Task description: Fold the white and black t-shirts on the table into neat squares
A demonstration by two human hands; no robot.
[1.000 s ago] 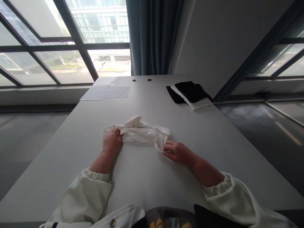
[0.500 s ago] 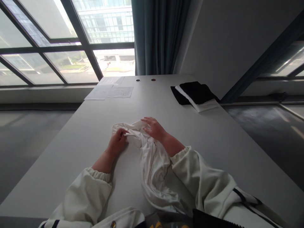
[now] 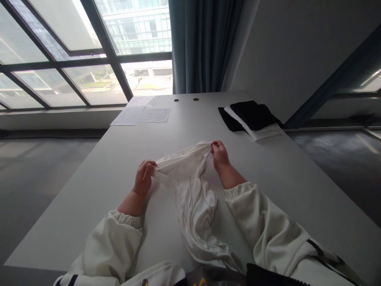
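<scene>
A crumpled white garment lies on the table in front of me, its lower part bunched and trailing toward my body. My left hand pinches one corner of its far end. At the opposite corner my right hand is closed on the cloth, a little farther from me. Between both hands the far edge is pulled taut and slightly raised. Folds hide the garment's exact kind.
The white table stretches toward a blue curtain and windows. Folded black and white cloths lie at the far right. Paper sheets rest at the far left, near two round cable holes.
My right hand has moved right and closed on the garment's far corner. My hands are farther apart, and the bunched far end is now stretched between them.
</scene>
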